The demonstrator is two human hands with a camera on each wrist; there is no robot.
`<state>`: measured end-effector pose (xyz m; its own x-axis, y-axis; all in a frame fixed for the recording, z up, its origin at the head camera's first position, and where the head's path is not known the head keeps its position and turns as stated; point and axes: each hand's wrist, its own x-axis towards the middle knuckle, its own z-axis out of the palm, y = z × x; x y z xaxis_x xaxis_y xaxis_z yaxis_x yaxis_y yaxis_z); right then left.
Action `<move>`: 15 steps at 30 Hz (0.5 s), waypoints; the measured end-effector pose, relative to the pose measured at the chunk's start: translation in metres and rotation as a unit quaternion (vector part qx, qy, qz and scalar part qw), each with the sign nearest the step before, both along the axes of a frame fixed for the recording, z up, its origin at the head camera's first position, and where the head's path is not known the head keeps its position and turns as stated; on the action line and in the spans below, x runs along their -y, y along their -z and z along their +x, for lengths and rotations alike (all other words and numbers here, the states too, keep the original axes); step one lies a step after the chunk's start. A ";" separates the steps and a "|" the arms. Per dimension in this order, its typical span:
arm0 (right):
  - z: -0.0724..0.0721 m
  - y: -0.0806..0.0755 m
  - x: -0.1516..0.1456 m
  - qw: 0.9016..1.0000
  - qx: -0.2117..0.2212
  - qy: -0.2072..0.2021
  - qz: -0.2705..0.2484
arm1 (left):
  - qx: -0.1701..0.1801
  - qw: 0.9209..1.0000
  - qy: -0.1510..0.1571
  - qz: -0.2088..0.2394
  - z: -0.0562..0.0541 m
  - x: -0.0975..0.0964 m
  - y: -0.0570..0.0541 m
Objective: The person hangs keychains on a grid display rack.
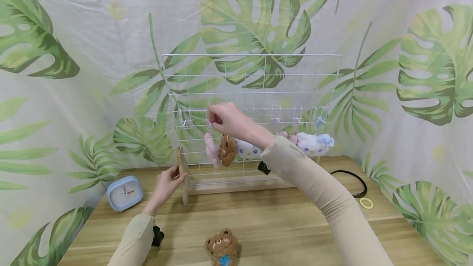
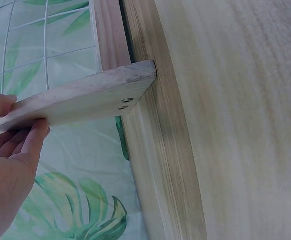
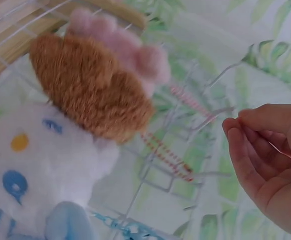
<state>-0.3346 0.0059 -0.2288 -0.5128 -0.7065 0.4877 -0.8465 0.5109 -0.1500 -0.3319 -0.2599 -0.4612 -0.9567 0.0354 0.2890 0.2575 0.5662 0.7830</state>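
Observation:
My left hand [image 1: 168, 184] grips the upright wooden side board [image 2: 85, 95] of a white wire grid rack [image 1: 251, 55], thumb on one side and fingers on the other. In front of the grid, my right hand [image 3: 270, 155] has its thumb and fingertips together beside the tip of a metal hook [image 3: 220, 111]; I see nothing between them. A pink plush charm [image 3: 130, 50] hangs by a pink bead chain close by. Next to it hang a brown plush bear [image 3: 90, 85], turned sideways, and a white plush charm with blue eyes [image 3: 45, 155].
More plush charms, one white with a blue bow [image 1: 312, 143], hang at the rack's right. A brown bear with a blue heart [image 1: 223, 247] lies on the wooden table [image 1: 281, 225]. A blue clock [image 1: 125, 193] stands left; a black cord [image 1: 363, 184] and yellow ring [image 1: 366, 203] lie right.

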 end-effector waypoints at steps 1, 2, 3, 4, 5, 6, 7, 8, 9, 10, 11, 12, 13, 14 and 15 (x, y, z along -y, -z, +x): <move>0.006 0.002 -0.002 1.000 -0.006 -0.010 -0.005 | 0.001 1.000 0.001 0.000 0.000 0.000 0.000; 0.012 0.005 -0.005 1.000 -0.012 -0.021 -0.009 | 0.002 1.000 0.001 0.000 0.000 -0.001 0.000; 0.018 0.009 -0.008 0.999 -0.021 -0.036 -0.012 | 0.004 1.000 0.001 0.002 0.000 -0.001 0.000; 0.024 0.015 -0.010 0.998 -0.025 -0.054 -0.016 | 0.006 1.000 0.001 0.001 0.001 -0.001 0.001; 0.030 0.023 -0.013 0.997 -0.031 -0.069 -0.018 | 0.008 1.000 0.002 0.000 0.001 -0.001 0.001; 0.035 0.032 -0.016 0.996 -0.032 -0.085 -0.017 | 0.008 1.000 0.002 0.001 0.001 -0.001 0.001; 0.039 0.043 -0.018 0.995 -0.029 -0.099 -0.013 | 0.008 1.000 0.002 0.001 0.001 -0.001 0.001; 0.043 0.054 -0.021 0.994 -0.024 -0.111 -0.008 | 0.008 1.000 0.004 0.001 0.001 -0.001 0.001; 0.046 0.066 -0.023 0.993 -0.012 -0.118 0.001 | 0.007 1.000 0.005 0.002 0.000 -0.001 0.001; 0.049 0.079 -0.024 0.993 0.005 -0.120 0.012 | 0.005 1.000 0.007 0.002 0.000 0.000 0.001; 0.050 0.093 -0.026 0.993 0.016 -0.118 0.027 | 0.003 1.000 0.008 0.003 -0.001 0.000 0.002; 0.051 0.107 -0.026 0.992 0.035 -0.115 0.044 | 0.001 1.000 0.008 0.004 -0.001 0.000 0.002; 0.052 0.121 -0.026 0.991 0.054 -0.109 0.061 | 0.000 1.000 0.008 0.005 -0.001 0.001 0.001; 0.053 0.134 -0.026 0.989 0.070 -0.104 0.079 | -0.001 1.000 0.007 0.005 -0.002 0.001 0.002; 0.054 0.147 -0.025 0.987 0.088 -0.099 0.096 | -0.003 1.000 0.008 0.002 -0.002 0.001 0.002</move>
